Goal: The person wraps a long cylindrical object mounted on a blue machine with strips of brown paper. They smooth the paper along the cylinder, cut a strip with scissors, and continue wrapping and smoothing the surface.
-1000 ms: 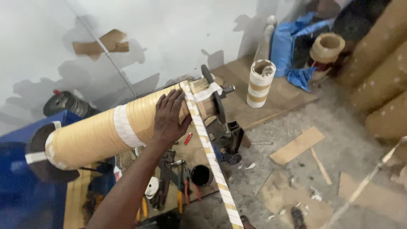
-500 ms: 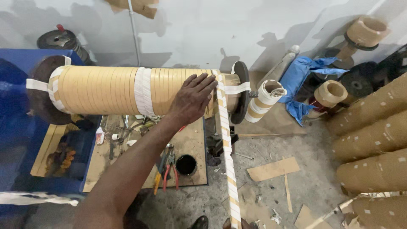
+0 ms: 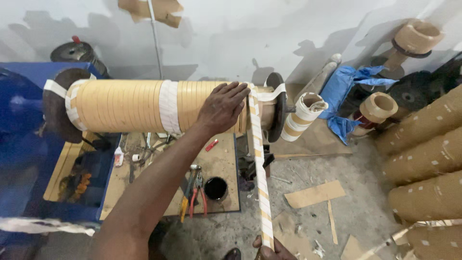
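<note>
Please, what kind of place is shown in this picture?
Probably a small winding workshop. A long tan-wrapped cylinder sits sideways on a blue machine, the left hand pressing it while the right hand pulls striped tape. Pliers lie on a board, and wrapped coils are stacked nearby.

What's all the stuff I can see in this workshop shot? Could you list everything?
Wound cylinder: one, tan with white bands, horizontal on blue machine.
Striped tape: one, white and tan, running from cylinder's right end down to bottom edge.
Pliers: two pairs, red and yellow handles, on wooden board.
Black cup: one, on board.
Cardboard tubes: several, brown, stacked right.
Blue cloth: one, against wall.
Left hand: flat on cylinder.
Right hand: gripping tape, bottom edge.
</note>
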